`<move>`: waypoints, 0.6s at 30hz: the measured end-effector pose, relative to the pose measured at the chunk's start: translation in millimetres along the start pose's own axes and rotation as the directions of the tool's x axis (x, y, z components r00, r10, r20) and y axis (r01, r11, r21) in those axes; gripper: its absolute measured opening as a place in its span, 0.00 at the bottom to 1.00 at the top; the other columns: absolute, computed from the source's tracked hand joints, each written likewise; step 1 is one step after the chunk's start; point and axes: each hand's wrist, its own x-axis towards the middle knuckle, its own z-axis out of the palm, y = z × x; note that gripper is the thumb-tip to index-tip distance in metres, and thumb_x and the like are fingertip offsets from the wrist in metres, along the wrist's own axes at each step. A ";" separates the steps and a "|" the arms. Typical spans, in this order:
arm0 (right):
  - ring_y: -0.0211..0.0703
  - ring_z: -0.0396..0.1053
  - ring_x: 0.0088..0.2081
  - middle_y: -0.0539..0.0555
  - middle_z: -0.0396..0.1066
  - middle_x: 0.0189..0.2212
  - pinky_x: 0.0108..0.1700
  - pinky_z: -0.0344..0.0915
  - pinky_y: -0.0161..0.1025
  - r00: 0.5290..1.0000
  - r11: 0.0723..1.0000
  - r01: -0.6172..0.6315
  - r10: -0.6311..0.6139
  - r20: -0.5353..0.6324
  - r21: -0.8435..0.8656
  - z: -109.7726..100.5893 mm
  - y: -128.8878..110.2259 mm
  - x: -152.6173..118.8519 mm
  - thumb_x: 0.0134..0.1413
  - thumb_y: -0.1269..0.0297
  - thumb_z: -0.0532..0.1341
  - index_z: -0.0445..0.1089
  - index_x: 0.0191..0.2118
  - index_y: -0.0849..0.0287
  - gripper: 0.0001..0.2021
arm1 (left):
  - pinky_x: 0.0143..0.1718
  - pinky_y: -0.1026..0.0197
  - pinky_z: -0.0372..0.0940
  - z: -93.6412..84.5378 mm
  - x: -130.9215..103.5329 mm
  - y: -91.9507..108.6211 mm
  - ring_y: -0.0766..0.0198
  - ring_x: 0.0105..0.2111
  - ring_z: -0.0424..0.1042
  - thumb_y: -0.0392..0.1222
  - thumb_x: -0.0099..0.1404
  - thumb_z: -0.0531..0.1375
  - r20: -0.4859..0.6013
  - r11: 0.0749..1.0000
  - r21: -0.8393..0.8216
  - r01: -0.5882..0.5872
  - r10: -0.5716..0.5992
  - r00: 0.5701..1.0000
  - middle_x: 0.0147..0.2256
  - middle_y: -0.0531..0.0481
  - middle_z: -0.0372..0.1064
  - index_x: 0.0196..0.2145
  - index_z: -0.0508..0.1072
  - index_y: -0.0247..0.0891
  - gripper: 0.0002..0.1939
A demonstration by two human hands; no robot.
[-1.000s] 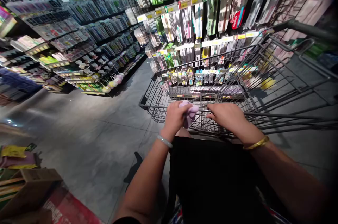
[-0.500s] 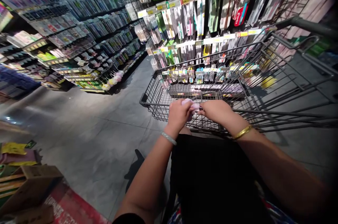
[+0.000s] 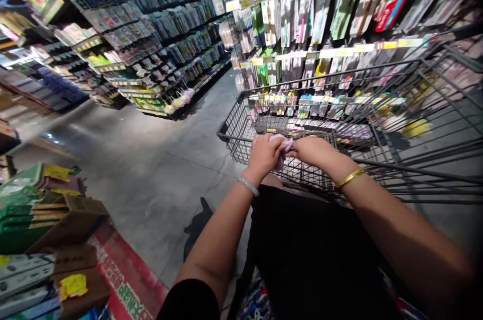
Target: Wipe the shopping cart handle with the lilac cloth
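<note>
A crumpled pale pink cloth (image 3: 282, 151) is bunched at the near rim of a dark wire shopping cart (image 3: 237, 141). My left hand (image 3: 265, 155), with a pale bangle at the wrist, has its fingers closed round the cloth. From the other side, my right hand (image 3: 315, 151), wearing a gold bracelet, pinches at the cloth's right edge. The fingertips of both hands nearly meet there. Whether the cloth wraps the cart's wire or only lies against it is hidden by my fingers.
Beyond the cart stands a rack of hanging packaged goods (image 3: 302, 18). More stocked shelves (image 3: 151, 33) line the left. Cardboard boxes (image 3: 75, 222) with yellow tags sit at lower left by a red printed strip (image 3: 124, 274). Grey floor (image 3: 166, 159) runs between.
My view has turned slightly left, so the shelves and cart appear further right and more boxes show at lower left. Both hands stay closed at the pink cloth.
</note>
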 end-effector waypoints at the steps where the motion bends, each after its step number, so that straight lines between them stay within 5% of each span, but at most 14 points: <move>1: 0.57 0.74 0.45 0.65 0.76 0.42 0.44 0.68 0.46 1.000 1.000 0.004 -0.004 -0.004 -0.010 2.5 1.8 1.9 0.64 0.44 0.52 0.76 0.45 0.59 0.25 | 0.46 0.54 0.61 -3.6 0.6 -12.3 0.56 0.44 0.67 0.53 0.74 0.52 -0.003 1.000 0.002 0.028 -0.028 1.000 0.43 0.47 0.70 0.48 0.76 0.48 0.16; 4: 0.54 0.74 0.42 0.63 0.76 0.41 0.42 0.68 0.44 0.999 0.999 -0.007 0.006 -0.031 -0.040 9.2 5.8 3.3 0.65 0.44 0.50 0.75 0.43 0.59 0.25 | 0.46 0.54 0.61 -7.1 -0.4 -41.3 0.54 0.44 0.67 0.51 0.74 0.51 -0.112 0.978 0.012 0.210 -0.207 0.972 0.40 0.44 0.70 0.43 0.78 0.43 0.18; 6: 0.53 0.74 0.41 0.63 0.76 0.40 0.41 0.67 0.43 0.998 0.998 -0.010 0.006 -0.059 -0.059 11.8 5.7 2.3 0.65 0.45 0.50 0.75 0.42 0.59 0.24 | 0.49 0.53 0.60 -2.6 -4.0 -43.8 0.54 0.45 0.66 0.50 0.74 0.51 -0.176 0.966 0.015 0.258 -0.252 0.952 0.42 0.44 0.70 0.43 0.78 0.42 0.18; 10: 0.54 0.74 0.42 0.63 0.76 0.39 0.39 0.66 0.43 0.995 0.995 0.016 -0.026 -0.096 -0.102 13.8 4.4 0.5 0.66 0.45 0.50 0.75 0.41 0.60 0.24 | 0.55 0.51 0.57 6.2 -14.0 -31.1 0.54 0.51 0.63 0.51 0.73 0.52 -0.159 0.996 0.032 0.088 -0.082 0.984 0.51 0.44 0.67 0.50 0.76 0.47 0.16; 14: 0.53 0.74 0.41 0.62 0.76 0.41 0.39 0.66 0.43 0.997 0.995 0.014 -0.022 -0.080 -0.100 14.6 6.1 1.9 0.66 0.45 0.48 0.74 0.42 0.58 0.25 | 0.53 0.52 0.59 -3.3 -16.8 -55.9 0.54 0.50 0.64 0.49 0.71 0.56 -0.012 0.999 0.038 -0.032 0.033 0.999 0.50 0.46 0.68 0.52 0.76 0.51 0.15; 18: 0.53 0.73 0.41 0.62 0.76 0.42 0.40 0.66 0.44 0.998 0.995 -0.008 0.002 -0.064 -0.100 14.4 6.4 4.1 0.66 0.44 0.47 0.74 0.43 0.57 0.25 | 0.54 0.52 0.60 -6.9 -13.7 -85.9 0.54 0.50 0.65 0.44 0.73 0.53 -0.180 0.972 -0.072 0.223 -0.233 0.956 0.50 0.43 0.67 0.49 0.77 0.43 0.15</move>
